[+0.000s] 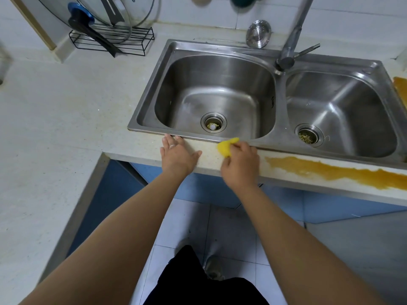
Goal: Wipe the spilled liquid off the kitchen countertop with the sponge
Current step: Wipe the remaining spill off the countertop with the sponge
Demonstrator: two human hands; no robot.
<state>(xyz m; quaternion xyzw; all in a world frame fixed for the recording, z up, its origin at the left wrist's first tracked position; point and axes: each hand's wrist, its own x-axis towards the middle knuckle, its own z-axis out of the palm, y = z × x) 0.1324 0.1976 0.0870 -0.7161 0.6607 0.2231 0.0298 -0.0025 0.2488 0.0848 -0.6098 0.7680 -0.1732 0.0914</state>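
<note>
My right hand grips a yellow sponge on the narrow strip of pale countertop in front of the sink. The sponge sticks out to the left of my fingers, touching the sink's front rim. An orange-brown spill stretches along that strip to the right of my right hand, out to the frame's edge. A second orange patch lies at the far right beside the sink. My left hand rests flat on the counter edge, fingers straight, a ring on one finger.
A steel double sink fills the middle, food scraps in both drains, with a faucet between the bowls. A round metal lid leans at the back. A black wire rack with glass lids stands at back left. Blue cabinets and tiled floor lie below.
</note>
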